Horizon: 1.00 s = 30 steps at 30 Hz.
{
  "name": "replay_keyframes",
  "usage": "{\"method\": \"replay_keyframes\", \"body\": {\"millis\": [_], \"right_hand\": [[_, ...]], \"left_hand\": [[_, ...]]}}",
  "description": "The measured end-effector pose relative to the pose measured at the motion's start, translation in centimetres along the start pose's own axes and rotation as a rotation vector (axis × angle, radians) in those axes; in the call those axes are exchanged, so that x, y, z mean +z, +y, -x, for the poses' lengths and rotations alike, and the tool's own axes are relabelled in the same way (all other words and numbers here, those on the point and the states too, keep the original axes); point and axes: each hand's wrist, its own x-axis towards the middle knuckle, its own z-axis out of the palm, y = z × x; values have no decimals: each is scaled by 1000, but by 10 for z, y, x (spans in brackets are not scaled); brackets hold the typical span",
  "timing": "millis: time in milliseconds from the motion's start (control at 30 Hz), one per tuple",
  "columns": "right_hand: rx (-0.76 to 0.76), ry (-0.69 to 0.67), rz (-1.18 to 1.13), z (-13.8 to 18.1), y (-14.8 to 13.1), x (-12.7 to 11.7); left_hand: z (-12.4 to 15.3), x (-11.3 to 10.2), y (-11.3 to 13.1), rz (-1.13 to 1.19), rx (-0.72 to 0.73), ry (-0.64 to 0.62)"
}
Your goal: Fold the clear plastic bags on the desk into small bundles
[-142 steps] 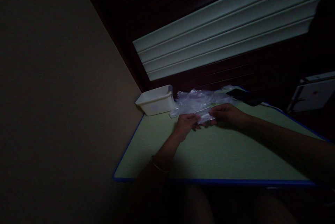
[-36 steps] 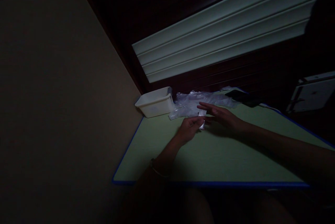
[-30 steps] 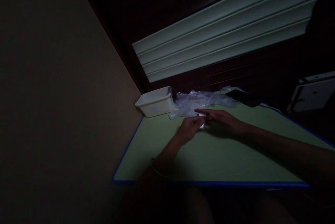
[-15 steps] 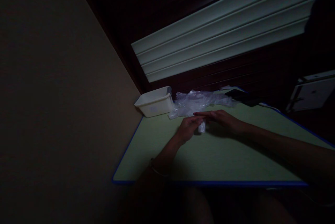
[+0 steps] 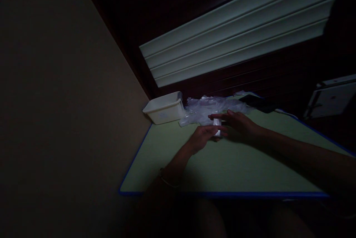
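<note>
Between my two hands, above the middle of the table, is a small white shiny roll (image 5: pixel 217 122); it looks like wrapped plastic, but the dim light hides its exact kind. My left hand (image 5: pixel 201 136) grips it low down, thumb and fingers closed around it. From the other side my right hand (image 5: pixel 239 122) has its fingers bent over the top and around the side of the roll. Just behind the hands lies a heap of crumpled clear plastic bags (image 5: pixel 205 106).
A white plastic bin (image 5: pixel 165 113) stands at the table's far left corner, against the wall. A dark item (image 5: pixel 258 103) lies at the back right. The green table (image 5: pixel 233 171) has a blue edge. A white device (image 5: pixel 330 99) is at the far right.
The roll has shifted slightly up and shows more between my hands. My right hand's flat, stretched fingers have bent around it, and my left fingers have moved a little to the right.
</note>
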Motion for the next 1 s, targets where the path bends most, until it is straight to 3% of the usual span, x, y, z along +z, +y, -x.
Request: {"method": "replay_keyframes", "body": {"millis": [333,667,900,1000], "right_hand": [[-118,90,159,-5,-4,-6],[-149,152,131,-7,-14,-9],[-201,193,110,-9,-14,-12],[-194,159,150,-10,-9,-16]], "left_hand": [[1,-2,-2,-33,1,-98],[3,-1,-3,-50,-2,-136],[4,-3,-1,-41,10,-108],[3,-6,-2,3,19,-37]]}}
